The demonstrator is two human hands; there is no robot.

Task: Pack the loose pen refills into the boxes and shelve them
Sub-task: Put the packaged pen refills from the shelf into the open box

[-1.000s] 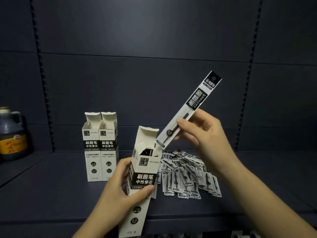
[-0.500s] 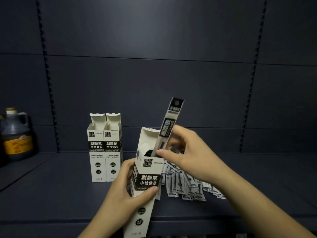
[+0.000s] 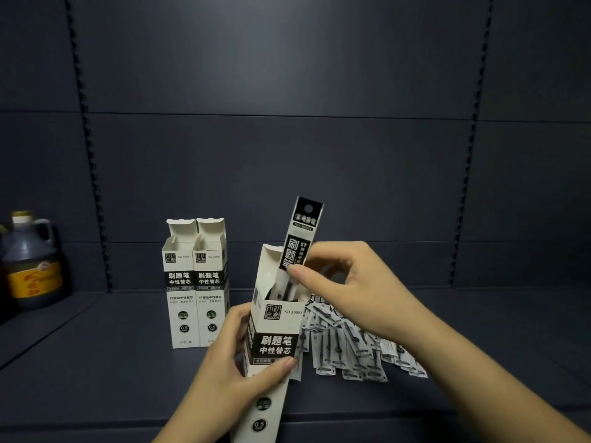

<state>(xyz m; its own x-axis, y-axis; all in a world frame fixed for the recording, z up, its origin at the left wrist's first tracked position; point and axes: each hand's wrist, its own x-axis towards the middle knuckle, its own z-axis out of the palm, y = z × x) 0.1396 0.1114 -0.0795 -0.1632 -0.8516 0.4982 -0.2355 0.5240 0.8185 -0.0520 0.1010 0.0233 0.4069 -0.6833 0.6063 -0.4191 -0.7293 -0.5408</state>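
From my head camera, I look down at a dark shelf with a slotted back panel behind it. My left hand wraps around the middle of the open box, thumb across its printed front and fingers behind its left side, holding it tilted with the top flap standing up toward the back panel. The box's lower end hangs over the shelf's front edge toward me.

My right hand pinches a packaged refill between thumb and forefinger, just above the open box's mouth. The refill stands nearly upright, leaning slightly right, with its lower end already inside the box and its black header with the hang hole sticking well above the flap. The other fingers of that hand are loosely curled behind the refill.

To the right of the open box, partly under my right wrist, lies the pile of loose refills, fanned out flat on the shelf and touching one another.

To the left of the open box and farther back stand two more boxes, upright, side by side and touching, both with their top flaps open.

Far left of the open box, near the back panel, stands a dark jug with a yellow label and a handle.
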